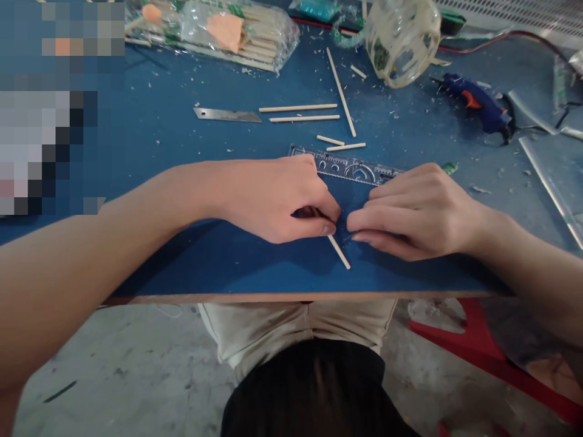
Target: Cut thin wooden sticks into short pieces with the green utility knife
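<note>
With my left hand [285,197], I hold a thin wooden stick [339,252] pinched in my fingers over the desk [255,276], nearer me than the clear ruler [350,169]. Its long axis slants, the free end pointing rightward and toward me. My right hand [421,209] curls narrow beside it, contents hidden.

the left hand [291,197] pinches a stick [339,252] near a ruler [348,168].

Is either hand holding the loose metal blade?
No, the blade lies on the blue table, apart from the left hand and the right hand.
</note>
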